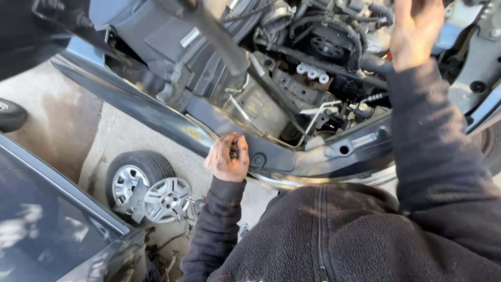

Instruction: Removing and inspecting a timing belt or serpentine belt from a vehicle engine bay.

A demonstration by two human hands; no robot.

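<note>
I look down into an open car engine bay point(313, 57) over its grey front crossmember point(292, 156). My left hand point(228, 156), smudged with grease, is closed around a small dark tool handle point(234, 152) at the front edge of the crossmember. My right hand point(416, 28) is raised over the engine at the upper right, fingers spread and nothing in it, close to black hoses point(365, 52). A long dark metal bar point(219, 36) slants across the bay between the two hands. Both arms wear dark fleece sleeves.
On the concrete ground at the lower left lies a wheel with a tyre point(136, 177) and a loose silver hubcap point(168, 200). Another car's dark body and window point(47, 224) fills the bottom left corner. A second tyre point(10, 115) shows at the left edge.
</note>
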